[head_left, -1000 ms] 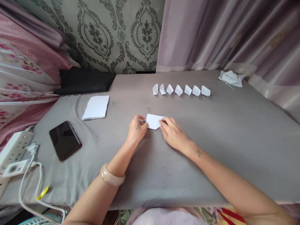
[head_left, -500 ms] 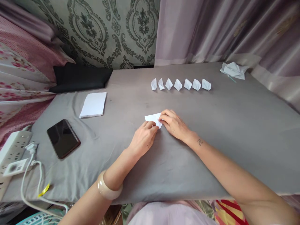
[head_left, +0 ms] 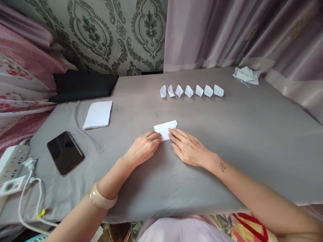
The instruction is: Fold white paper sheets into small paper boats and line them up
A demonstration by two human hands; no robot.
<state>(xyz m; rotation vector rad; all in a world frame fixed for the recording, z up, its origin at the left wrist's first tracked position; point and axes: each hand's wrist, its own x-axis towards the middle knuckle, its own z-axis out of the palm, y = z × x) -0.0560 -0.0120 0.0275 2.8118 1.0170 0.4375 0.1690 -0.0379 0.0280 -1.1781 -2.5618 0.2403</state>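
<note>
In the head view, your left hand [head_left: 142, 148] and right hand [head_left: 188, 148] lie flat with fingers stretched out, gripping nothing, fingertips pressing the near edge of the folded white paper [head_left: 165, 128] in the middle of the grey surface [head_left: 252, 141]. Nothing blocks it. Farther back stands a row of seven small folded paper pieces [head_left: 191, 91]. To your left lie a stack of white paper [head_left: 98, 114], a black phone [head_left: 65, 152] and a white power strip [head_left: 11, 164]. Crumpled paper [head_left: 245, 75] sits at the far right.
</note>
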